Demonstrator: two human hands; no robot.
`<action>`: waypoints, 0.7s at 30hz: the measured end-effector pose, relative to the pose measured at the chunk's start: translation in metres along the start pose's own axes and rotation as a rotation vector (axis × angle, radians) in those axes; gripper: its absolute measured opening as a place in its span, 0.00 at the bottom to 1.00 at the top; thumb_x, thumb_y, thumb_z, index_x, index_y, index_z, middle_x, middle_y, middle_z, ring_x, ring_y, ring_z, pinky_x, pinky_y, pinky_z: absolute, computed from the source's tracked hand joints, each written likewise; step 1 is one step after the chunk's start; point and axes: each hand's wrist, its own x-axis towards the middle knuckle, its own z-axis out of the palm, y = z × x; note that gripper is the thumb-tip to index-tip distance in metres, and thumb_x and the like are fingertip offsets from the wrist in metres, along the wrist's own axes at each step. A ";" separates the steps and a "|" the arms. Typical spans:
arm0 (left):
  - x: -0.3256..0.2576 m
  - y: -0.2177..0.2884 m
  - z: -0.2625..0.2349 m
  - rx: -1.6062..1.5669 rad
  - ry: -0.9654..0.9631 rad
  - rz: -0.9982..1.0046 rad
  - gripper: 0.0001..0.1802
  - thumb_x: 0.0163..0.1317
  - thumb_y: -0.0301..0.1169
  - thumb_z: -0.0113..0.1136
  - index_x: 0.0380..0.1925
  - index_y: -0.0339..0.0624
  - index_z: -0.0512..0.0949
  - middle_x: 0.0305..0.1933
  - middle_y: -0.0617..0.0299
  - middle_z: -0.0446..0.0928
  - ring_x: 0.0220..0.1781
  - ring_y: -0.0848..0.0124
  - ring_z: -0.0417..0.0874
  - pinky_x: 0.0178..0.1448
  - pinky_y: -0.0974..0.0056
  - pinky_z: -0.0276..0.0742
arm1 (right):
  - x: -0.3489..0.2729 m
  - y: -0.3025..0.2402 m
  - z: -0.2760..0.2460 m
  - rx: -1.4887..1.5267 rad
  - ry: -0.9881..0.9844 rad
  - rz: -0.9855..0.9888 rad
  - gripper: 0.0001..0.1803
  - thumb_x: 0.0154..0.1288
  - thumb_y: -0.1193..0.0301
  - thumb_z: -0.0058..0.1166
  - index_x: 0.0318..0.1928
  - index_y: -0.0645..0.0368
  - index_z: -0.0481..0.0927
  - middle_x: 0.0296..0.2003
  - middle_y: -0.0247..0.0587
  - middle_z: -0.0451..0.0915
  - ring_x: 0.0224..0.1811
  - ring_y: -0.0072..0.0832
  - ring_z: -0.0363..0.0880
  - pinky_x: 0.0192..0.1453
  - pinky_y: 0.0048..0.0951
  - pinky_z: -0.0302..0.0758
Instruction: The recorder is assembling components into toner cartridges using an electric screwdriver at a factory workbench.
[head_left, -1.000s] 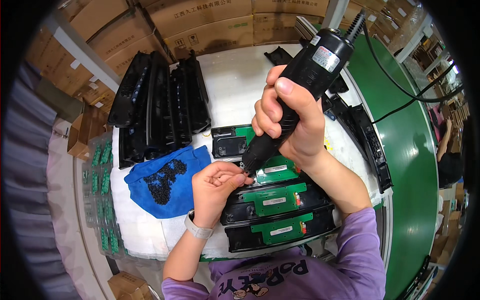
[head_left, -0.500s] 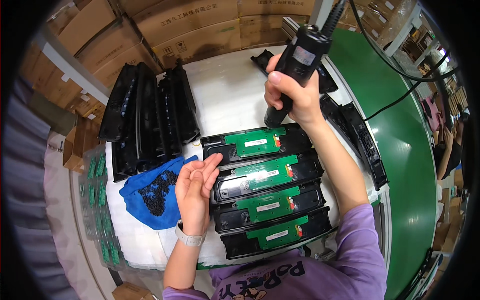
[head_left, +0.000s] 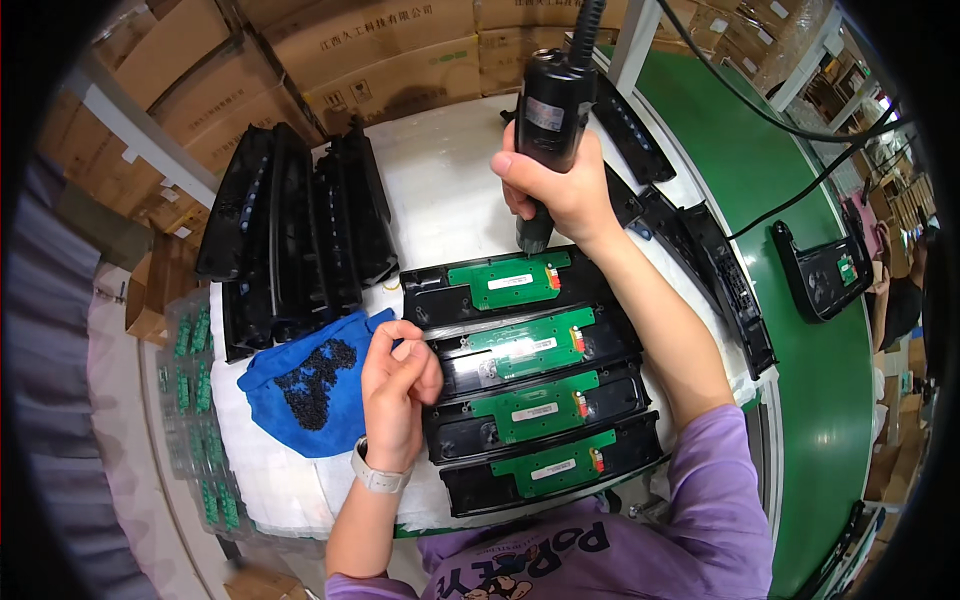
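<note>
My right hand (head_left: 568, 190) is wrapped round a black electric screwdriver (head_left: 550, 115), held upright. Its tip is at the upper edge of the green circuit board (head_left: 490, 290) in the farthest black panel (head_left: 430, 305); whether it touches a screw is too small to tell. Several such panels with green boards lie in a row towards me. My left hand (head_left: 398, 385) is closed, its fingers curled beside the left ends of the panels. What it holds, if anything, is hidden. Next to it, small black screws (head_left: 320, 385) lie heaped on a blue cloth (head_left: 270, 385).
Black panels (head_left: 290, 230) stand stacked at the left, and others (head_left: 715, 270) lie along the right table edge. Beyond runs a green conveyor belt (head_left: 800, 400) carrying a black housing (head_left: 815, 275). A cable (head_left: 790, 210) hangs at the right. Cartons (head_left: 390, 70) line the back.
The screwdriver has moved left and become more upright, with its tip down at the board. My left fingers have curled in and drawn back from the farthest panel. A black housing has appeared on the belt.
</note>
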 end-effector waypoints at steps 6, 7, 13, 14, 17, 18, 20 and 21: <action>-0.005 -0.001 0.004 0.141 -0.072 -0.081 0.08 0.65 0.32 0.50 0.36 0.38 0.71 0.27 0.54 0.80 0.28 0.68 0.83 0.30 0.74 0.73 | -0.004 -0.002 -0.002 -0.005 -0.028 0.023 0.12 0.51 0.72 0.59 0.22 0.62 0.69 0.12 0.33 0.67 0.10 0.19 0.65 0.15 0.20 0.61; -0.005 -0.001 0.004 0.154 -0.091 -0.108 0.09 0.65 0.33 0.50 0.34 0.38 0.72 0.26 0.54 0.79 0.26 0.68 0.82 0.29 0.73 0.73 | -0.006 0.000 -0.003 -0.008 -0.037 0.006 0.10 0.51 0.73 0.60 0.24 0.61 0.71 0.12 0.31 0.69 0.11 0.17 0.66 0.15 0.19 0.61; -0.005 -0.003 -0.001 0.173 -0.032 -0.052 0.11 0.63 0.33 0.54 0.27 0.37 0.74 0.22 0.61 0.76 0.19 0.78 0.74 0.26 0.77 0.68 | -0.020 -0.017 0.008 0.069 -0.052 0.000 0.13 0.54 0.71 0.56 0.37 0.62 0.69 0.15 0.33 0.67 0.11 0.20 0.64 0.15 0.21 0.61; -0.005 -0.005 0.000 0.205 0.002 -0.019 0.09 0.62 0.31 0.55 0.26 0.36 0.74 0.22 0.63 0.76 0.19 0.80 0.72 0.26 0.78 0.67 | -0.022 -0.021 0.010 0.231 -0.069 0.013 0.14 0.57 0.68 0.54 0.39 0.62 0.68 0.15 0.32 0.65 0.11 0.20 0.63 0.17 0.23 0.61; -0.008 -0.003 0.004 0.285 0.015 0.027 0.04 0.59 0.24 0.57 0.27 0.36 0.75 0.23 0.64 0.76 0.22 0.82 0.73 0.27 0.79 0.67 | -0.029 -0.031 0.017 0.612 -0.173 -0.018 0.19 0.64 0.56 0.45 0.43 0.58 0.65 0.17 0.29 0.63 0.12 0.19 0.61 0.24 0.28 0.66; -0.010 -0.002 0.008 0.254 0.031 0.002 0.01 0.58 0.20 0.56 0.28 0.36 0.75 0.24 0.64 0.76 0.22 0.82 0.73 0.27 0.79 0.67 | -0.032 -0.035 0.021 0.736 -0.136 -0.025 0.18 0.64 0.57 0.44 0.43 0.59 0.66 0.16 0.30 0.63 0.11 0.20 0.61 0.22 0.29 0.66; -0.011 -0.003 0.006 0.270 0.016 -0.021 0.01 0.57 0.21 0.57 0.28 0.36 0.75 0.24 0.65 0.76 0.22 0.83 0.73 0.26 0.79 0.69 | -0.037 -0.036 0.030 0.862 -0.128 -0.052 0.18 0.64 0.56 0.43 0.43 0.59 0.66 0.16 0.30 0.64 0.11 0.21 0.62 0.21 0.30 0.67; -0.011 -0.005 0.005 0.255 -0.009 -0.029 0.01 0.56 0.21 0.58 0.28 0.36 0.76 0.25 0.65 0.76 0.22 0.83 0.73 0.26 0.78 0.69 | -0.038 -0.036 0.029 0.857 -0.155 -0.078 0.19 0.65 0.55 0.42 0.43 0.59 0.66 0.16 0.29 0.65 0.11 0.20 0.62 0.22 0.29 0.67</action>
